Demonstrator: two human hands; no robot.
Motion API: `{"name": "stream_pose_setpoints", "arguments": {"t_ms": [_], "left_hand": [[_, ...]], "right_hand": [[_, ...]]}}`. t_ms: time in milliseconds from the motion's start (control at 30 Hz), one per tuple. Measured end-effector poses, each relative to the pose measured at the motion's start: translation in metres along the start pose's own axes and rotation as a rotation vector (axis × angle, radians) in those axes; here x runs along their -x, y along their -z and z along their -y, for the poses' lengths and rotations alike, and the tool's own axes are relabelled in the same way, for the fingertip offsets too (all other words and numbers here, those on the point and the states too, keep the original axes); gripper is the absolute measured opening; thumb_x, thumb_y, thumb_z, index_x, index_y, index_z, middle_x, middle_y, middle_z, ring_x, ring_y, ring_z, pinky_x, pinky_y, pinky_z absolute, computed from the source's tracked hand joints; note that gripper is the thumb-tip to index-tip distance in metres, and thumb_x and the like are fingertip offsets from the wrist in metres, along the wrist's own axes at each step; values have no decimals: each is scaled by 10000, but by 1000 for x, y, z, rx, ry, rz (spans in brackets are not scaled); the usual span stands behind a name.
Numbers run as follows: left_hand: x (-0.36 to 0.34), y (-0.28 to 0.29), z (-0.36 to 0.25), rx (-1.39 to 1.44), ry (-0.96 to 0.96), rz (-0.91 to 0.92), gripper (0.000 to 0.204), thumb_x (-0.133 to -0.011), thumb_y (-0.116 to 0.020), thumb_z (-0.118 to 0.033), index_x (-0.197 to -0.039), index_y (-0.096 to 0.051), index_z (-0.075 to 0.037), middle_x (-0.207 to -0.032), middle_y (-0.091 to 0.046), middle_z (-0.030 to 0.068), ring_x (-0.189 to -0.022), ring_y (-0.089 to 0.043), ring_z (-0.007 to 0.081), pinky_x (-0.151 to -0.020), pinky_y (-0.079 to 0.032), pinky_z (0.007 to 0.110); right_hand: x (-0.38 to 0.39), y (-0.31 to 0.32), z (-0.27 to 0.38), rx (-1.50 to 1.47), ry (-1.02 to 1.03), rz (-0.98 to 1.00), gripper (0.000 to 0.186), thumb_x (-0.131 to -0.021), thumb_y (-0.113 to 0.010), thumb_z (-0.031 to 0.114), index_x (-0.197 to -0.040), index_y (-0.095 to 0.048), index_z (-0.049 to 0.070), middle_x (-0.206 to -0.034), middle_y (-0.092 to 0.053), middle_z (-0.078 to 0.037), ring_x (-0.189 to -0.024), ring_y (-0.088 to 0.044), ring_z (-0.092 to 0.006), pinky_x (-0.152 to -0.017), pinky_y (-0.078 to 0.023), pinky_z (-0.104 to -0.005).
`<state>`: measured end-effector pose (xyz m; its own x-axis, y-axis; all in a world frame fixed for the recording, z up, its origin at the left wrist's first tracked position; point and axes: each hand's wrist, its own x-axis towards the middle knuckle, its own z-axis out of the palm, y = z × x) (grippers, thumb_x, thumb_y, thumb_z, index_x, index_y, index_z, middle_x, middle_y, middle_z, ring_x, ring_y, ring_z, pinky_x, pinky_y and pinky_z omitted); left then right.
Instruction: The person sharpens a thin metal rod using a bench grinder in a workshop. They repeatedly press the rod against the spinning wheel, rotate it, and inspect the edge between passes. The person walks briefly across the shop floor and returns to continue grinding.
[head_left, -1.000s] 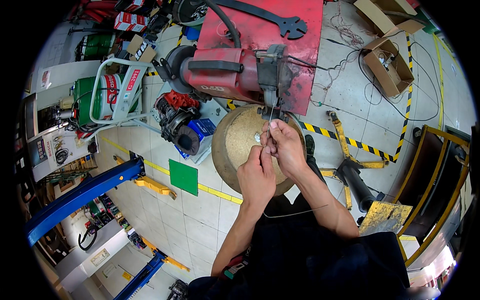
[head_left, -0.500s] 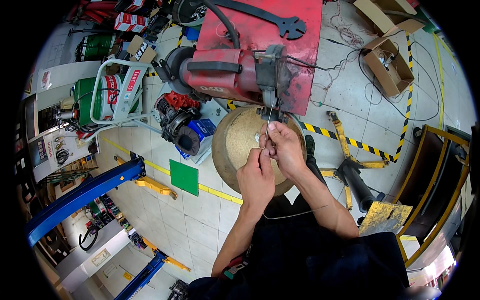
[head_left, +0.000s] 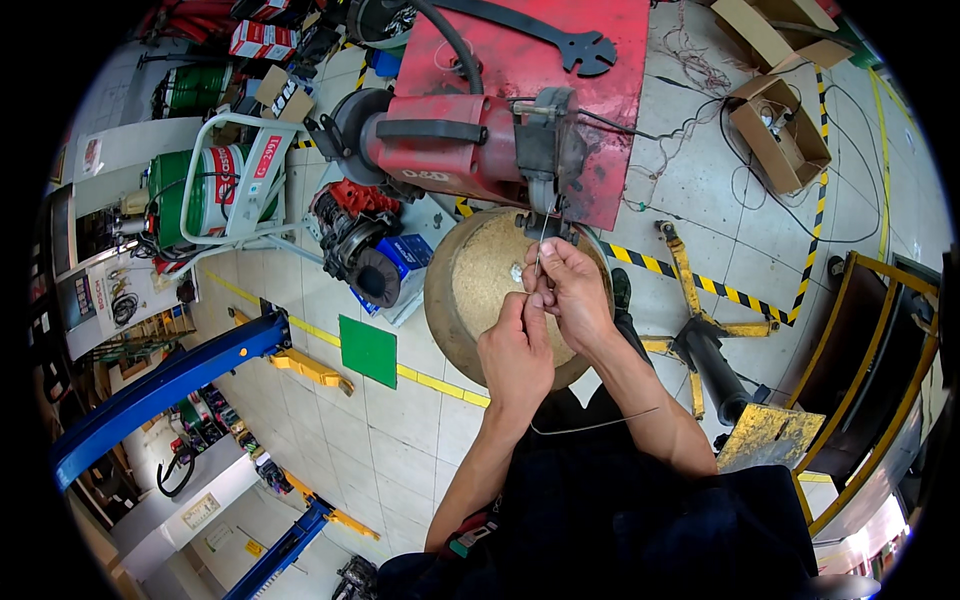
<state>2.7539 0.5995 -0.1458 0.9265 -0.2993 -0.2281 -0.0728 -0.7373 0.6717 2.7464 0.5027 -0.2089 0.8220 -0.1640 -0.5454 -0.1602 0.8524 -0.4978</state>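
A thin, bent metal wire [head_left: 590,428] is pinched between my two hands. Its upper end points up to the wheel side of a red bench grinder [head_left: 440,158]; whether the tip touches the wheel, I cannot tell. My right hand [head_left: 578,292] is closed around the upper stretch, nearest the grinder. Just below and to its left, my left hand [head_left: 515,348] grips the wire with thumb and fingers together. The loose tail curves out below my left hand and crosses before my right forearm. Beneath both hands stands a round container [head_left: 470,345] filled with tan grains.
The grinder sits on a red stand [head_left: 610,130], where a flat black wrench-like tool [head_left: 585,52] lies. An engine-like part [head_left: 360,250] and a blue box [head_left: 408,255] are left of the container. Yellow lift arms [head_left: 690,290] and an open cardboard box [head_left: 775,140] are right.
Very little differs. The whole view has shifted slightly, and both hands keep their grip on the wire in nearly the same place below the grinder.
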Motion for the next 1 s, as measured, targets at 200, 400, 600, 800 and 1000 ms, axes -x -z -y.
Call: {"name": "stream_pose_setpoints", "arguments": {"t_ms": [200,400,600,800,1000], "left_hand": [[0,-4,3,-10,-18,-4,199,-1019,-539,-204,-906,-578,-45,-662,-610,222,-632,-624,441,-547,-456,499],[1,-5,0,-2,-11,-9,203,-1020,-537,-205,-905,-574,-42,-668,-612,226,-640,-626,445,-552,-458,500],[3,-5,2,-8,-3,-1,198,-1018,-539,-205,-914,-575,-40,-673,-618,222,-646,-631,444,-556,-464,500],[3,-7,3,-5,-6,-12,198,-1017,-537,-202,-912,-574,-39,-677,-621,224,-643,-631,443,-556,-467,500],[3,-7,2,4,-1,-16,195,-1016,-538,-200,-912,-574,-39,-675,-620,225,-640,-632,442,-553,-465,499]], "right_hand": [[-1,1,1,-19,-12,7,261,-1072,-469,286,-965,-593,82,-737,-586,-6,-554,-382,-44,-527,-360,-204],[-2,1,1,-17,-13,3,261,-1072,-469,284,-958,-594,85,-720,-579,-2,-549,-377,-42,-515,-339,-205],[-1,2,1,-23,-16,16,259,-1071,-469,280,-950,-590,86,-721,-585,-3,-548,-375,-44,-512,-337,-206],[-2,3,2,-25,-6,35,264,-1073,-466,282,-945,-590,87,-715,-583,-2,-550,-375,-46,-510,-334,-209],[-1,2,5,-20,-3,43,264,-1071,-471,289,-943,-591,92,-715,-583,-3,-549,-373,-45,-508,-332,-208]]}}
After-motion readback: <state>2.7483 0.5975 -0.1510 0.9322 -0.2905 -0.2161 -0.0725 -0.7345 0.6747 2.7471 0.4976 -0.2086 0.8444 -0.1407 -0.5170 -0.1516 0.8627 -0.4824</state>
